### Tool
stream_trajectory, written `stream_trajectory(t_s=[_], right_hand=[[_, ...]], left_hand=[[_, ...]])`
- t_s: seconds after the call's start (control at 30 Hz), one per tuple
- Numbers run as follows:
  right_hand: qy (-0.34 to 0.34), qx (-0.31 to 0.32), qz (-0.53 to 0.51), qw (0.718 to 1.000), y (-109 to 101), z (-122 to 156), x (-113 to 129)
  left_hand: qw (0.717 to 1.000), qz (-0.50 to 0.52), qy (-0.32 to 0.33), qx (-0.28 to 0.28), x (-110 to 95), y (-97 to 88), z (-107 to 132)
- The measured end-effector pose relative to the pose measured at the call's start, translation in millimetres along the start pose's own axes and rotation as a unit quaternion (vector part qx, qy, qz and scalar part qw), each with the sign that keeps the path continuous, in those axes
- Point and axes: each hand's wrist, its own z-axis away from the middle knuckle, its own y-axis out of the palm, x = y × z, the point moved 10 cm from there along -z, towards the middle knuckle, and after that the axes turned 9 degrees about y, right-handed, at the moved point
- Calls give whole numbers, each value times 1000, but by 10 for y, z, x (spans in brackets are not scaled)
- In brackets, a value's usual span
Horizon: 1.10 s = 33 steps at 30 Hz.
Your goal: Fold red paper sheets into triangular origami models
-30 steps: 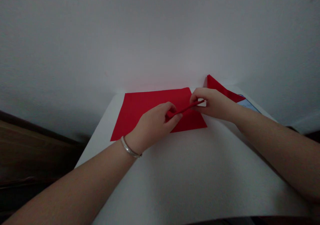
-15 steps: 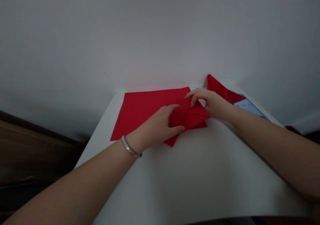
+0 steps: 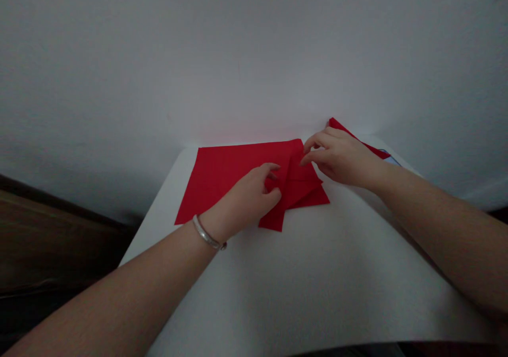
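A folded piece of red paper (image 3: pixel 298 190) lies on a larger flat red sheet (image 3: pixel 228 174) at the back of the white table (image 3: pixel 309 288). My left hand (image 3: pixel 244 201), with a silver bracelet at the wrist, has its fingers curled onto the folded paper's left side, thumb and fingers pinching it. My right hand (image 3: pixel 337 156) is at the paper's upper right, its index finger and thumb pinched on the folded paper's top edge.
Another red sheet (image 3: pixel 337 127) leans against the white wall behind my right hand, with a bluish printed sheet (image 3: pixel 391 159) beside it. A dark wooden surface (image 3: pixel 47 240) lies left of the table.
The thin folded red strip held up between both hands has come down and now lies open and flat on the big sheet. My right hand has moved up to its top edge.
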Motion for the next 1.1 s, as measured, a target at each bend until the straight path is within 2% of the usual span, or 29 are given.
stream_trajectory(t_s=[0.13, 0.2, 0.3, 0.47, 0.63, 0.8, 0.97, 1.1], right_hand=[[0, 41, -100, 994, -26, -44, 75], [-5, 108, -150, 983, 48, -34, 195], [-23, 170, -148, 974, 142, 13, 388], [-23, 195, -119, 973, 266, 61, 500], [-14, 178, -121, 976, 255, 44, 480], [-37, 158, -127, 979, 197, 35, 535], [-82, 157, -134, 975, 177, 66, 668], [-81, 144, -122, 979, 158, 73, 682]], left_hand=[[999, -36, 4, 18, 13, 21, 5], [997, -72, 23, 20, -49, 21, 12], [990, -133, 39, 30, -145, 56, 31], [979, -189, 55, 44, -279, 120, 40], [965, -254, 47, 49, -328, 81, 22], [976, -207, 42, 47, -264, -8, -53], [996, -71, -45, 36, 30, -70, -165], [996, -38, -83, 22, 161, -60, -203]])
